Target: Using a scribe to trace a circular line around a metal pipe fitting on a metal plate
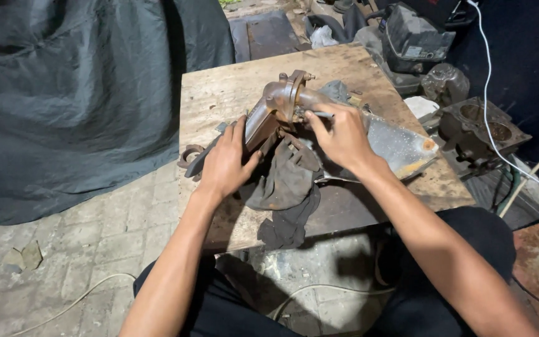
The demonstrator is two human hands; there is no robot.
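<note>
A rusty brown metal pipe fitting with a round flange (280,103) rests tilted on a low wooden board table (219,93). My left hand (226,161) grips its lower body from the left side. My right hand (342,134) holds a thin metal tool (319,114) against the flange area, fingers pinched around it. Beneath the part lies a dark greasy rag (285,187) that hangs over the table's near edge.
A shiny metal tray (400,146) lies to the right on the table. A dark engine block (478,131) sits off the table's right, crossed by a white cable (488,93). A grey tarp (63,93) covers the left. Brick paving (95,231) lies below.
</note>
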